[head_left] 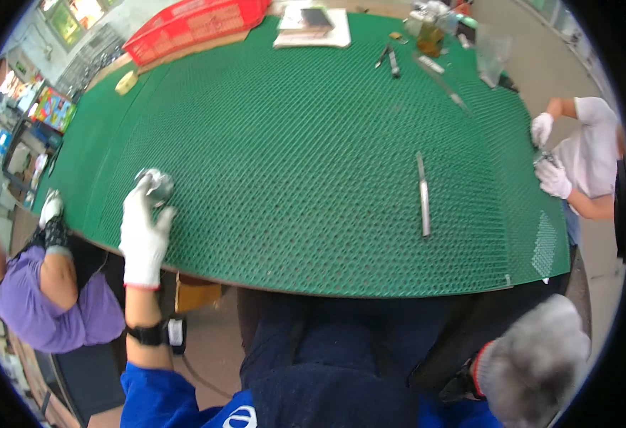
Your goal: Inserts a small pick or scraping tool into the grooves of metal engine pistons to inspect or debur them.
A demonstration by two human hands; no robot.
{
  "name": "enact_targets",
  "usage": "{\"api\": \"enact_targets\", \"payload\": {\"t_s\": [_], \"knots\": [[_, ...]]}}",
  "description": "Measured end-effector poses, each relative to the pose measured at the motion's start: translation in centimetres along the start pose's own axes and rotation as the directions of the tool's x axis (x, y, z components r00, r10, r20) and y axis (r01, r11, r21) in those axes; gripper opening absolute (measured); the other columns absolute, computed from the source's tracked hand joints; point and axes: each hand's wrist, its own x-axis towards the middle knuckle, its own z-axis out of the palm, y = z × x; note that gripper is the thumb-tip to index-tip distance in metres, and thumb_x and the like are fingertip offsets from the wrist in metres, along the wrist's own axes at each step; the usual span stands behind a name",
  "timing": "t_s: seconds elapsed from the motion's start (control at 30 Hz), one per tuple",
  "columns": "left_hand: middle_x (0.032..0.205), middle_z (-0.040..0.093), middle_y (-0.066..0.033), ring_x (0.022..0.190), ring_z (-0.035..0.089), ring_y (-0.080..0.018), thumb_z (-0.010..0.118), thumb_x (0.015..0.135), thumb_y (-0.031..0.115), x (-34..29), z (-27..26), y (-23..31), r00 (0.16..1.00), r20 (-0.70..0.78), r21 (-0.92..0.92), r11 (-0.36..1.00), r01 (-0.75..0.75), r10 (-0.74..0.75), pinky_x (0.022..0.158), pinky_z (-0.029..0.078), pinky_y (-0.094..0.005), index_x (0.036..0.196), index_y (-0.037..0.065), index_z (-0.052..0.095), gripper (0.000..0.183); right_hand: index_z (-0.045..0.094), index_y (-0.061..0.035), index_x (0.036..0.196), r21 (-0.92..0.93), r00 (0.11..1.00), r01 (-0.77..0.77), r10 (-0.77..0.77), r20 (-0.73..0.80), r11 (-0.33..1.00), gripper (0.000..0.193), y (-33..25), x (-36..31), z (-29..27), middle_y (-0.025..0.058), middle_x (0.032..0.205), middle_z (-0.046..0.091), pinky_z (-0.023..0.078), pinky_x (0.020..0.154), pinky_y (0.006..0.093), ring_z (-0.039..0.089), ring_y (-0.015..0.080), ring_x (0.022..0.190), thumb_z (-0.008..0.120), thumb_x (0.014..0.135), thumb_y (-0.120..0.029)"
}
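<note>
Our gloved left hand [144,232] has its fingers and thumb clamped on a rounded, silvery metal part [157,185], which sits right at the fingertips, over the green-topped table [291,157]. Our gloved right hand [537,364] is blurred, off the table and below its near edge; we cannot tell whether its fingers are apart or together.

The near edge passes under the heel of our left hand, and a co-worker's gloved hand [51,205] is at the edge left of our left fingers. A wide stretch of ridged green surface runs from those fingers rightward to a slim metal tool [424,200] and away toward the far edge.

Beyond the left fingers, slightly leftward, lies a pale yellow tape roll [125,83]; farther off stands a red plastic crate [192,32], its contents hidden from us. Far to the right of our left fingers are a jar of amber-brown contents [430,41] and a clear plastic bag [493,57]. At the right edge, another co-worker's gloved hands [553,178] are at a small metallic piece [543,158].
</note>
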Motion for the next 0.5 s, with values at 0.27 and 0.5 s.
{"api": "enact_targets", "payload": {"t_s": [0.27,0.5], "knots": [[0.117,0.065,-0.0107,0.103,0.062,-0.0231,0.066,0.095,0.038,-0.1,0.3,7.3,0.851,0.514,-0.491,-0.851,0.184,-0.112,0.092,0.05,-0.0405,0.129,0.003,0.057,0.05,0.072,-0.0028,0.101,-0.452,0.872,-0.12,0.312,0.378,0.884,0.028,5.0,-3.7,3.0,0.0089,0.086,0.073,0.052,0.068,0.0358,0.067,0.0246,0.072,0.075,0.073,-0.002],[0.113,0.066,-0.0082,0.106,0.063,-0.0227,0.075,0.089,0.032,0.2,3.4,6.9,0.918,0.384,-0.197,-0.98,-0.023,-0.099,0.097,0.05,-0.0368,0.117,0.004,0.065,0.041,0.069,0.0018,0.104,-0.582,0.726,-0.314,0.585,0.362,0.75,0.024,8.9,-6.6,3.5,0.0132,0.091,0.07,0.052,0.073,0.0334,0.066,0.0249,0.077,0.064,0.082,0.008]]}}
